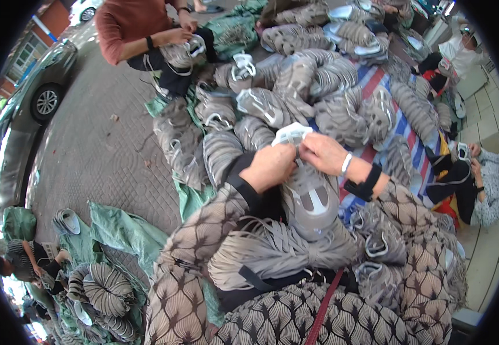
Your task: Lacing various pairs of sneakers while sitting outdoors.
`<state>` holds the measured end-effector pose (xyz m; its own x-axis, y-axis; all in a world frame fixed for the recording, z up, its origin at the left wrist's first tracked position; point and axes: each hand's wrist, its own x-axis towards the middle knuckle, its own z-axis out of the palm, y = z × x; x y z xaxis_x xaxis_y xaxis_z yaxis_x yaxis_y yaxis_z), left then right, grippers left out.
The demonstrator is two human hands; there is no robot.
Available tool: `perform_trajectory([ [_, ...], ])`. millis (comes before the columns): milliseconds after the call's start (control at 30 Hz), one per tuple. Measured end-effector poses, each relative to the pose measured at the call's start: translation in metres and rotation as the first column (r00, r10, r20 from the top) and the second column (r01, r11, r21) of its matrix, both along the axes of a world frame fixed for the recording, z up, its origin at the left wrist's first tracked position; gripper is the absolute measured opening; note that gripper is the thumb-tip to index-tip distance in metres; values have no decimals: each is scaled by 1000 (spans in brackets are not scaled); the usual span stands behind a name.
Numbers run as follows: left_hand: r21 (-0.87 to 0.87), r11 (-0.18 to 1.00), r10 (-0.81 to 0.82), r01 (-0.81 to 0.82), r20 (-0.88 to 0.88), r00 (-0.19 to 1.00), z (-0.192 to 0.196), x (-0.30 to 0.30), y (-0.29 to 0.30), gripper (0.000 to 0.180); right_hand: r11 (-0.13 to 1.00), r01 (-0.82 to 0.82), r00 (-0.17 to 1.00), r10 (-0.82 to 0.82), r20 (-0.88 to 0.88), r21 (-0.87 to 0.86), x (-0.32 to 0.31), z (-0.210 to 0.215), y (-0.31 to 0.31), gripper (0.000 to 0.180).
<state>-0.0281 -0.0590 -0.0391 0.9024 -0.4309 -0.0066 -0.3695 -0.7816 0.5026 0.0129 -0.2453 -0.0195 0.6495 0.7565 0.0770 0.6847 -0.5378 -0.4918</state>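
Observation:
A grey shoe upper with white trim stands over my lap, its toe toward me and its white-lined collar pointing away. My left hand is closed at the left of the eyelet area, just below the collar. Across from it, my right hand pinches the same spot, fingertips almost meeting the left ones. Whether a lace end is between the fingers is too small to make out. Under the shoe upper, a thick bundle of grey-beige shoelaces lies across my lap.
Stacked grey shoe uppers cover a striped sheet ahead. Green sacks lie on the left paving. A person in a reddish top handles a shoe upper; others sit right and lower left. A car stands far left.

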Motion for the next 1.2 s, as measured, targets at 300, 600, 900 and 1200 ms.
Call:
perform_trajectory([
  [300,-43,998,-42,45,70,997,-12,-10,-11,20,996,-41,998,45,49,-75,-11,-3,-12,12],
  [600,56,998,-55,34,431,901,12,-38,13,13,788,361,929,-258,-265,499,-24,-24,-42,22],
  [900,-1,547,823,-837,184,537,-19,-144,212,11,557,687,723,-463,-513,466,-76,-67,-85,25],
  [1200,-56,175,983,-983,-47,178,-71,-298,287,19,621,709,605,-294,-740,333,-69,-40,-86,10],
])
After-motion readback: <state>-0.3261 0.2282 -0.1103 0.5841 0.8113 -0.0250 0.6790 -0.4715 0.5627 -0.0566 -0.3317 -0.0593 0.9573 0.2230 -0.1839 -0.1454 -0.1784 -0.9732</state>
